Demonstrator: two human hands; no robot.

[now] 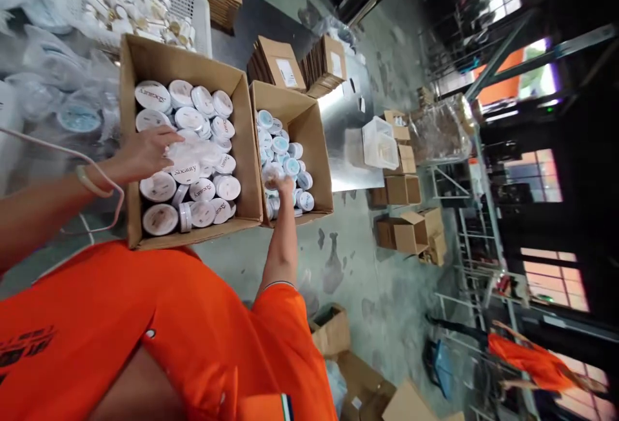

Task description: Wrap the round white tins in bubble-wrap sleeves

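Observation:
My left hand (151, 149) reaches over the left cardboard box (249, 179), its fingers apart. The fingertips lie at a crumpled clear plastic wrap (196, 149) on top of round white jars (186, 171) with dark lettering on their lids. My right hand (280, 184) is down in the right cardboard box (309, 137), its fingers bent at a whitish, translucent item that I cannot make out clearly. Smaller jars with pale blue lids (291, 166) lie around it. The fingertips of this hand are partly hidden.
A white basket (200, 18) of small bottles stands behind the left box. Flat cartons (278, 63) are stacked on the metal table (338, 169). Bagged jars (77, 115) and a pink cable (116, 211) lie at left. Another person (527, 360) is far right.

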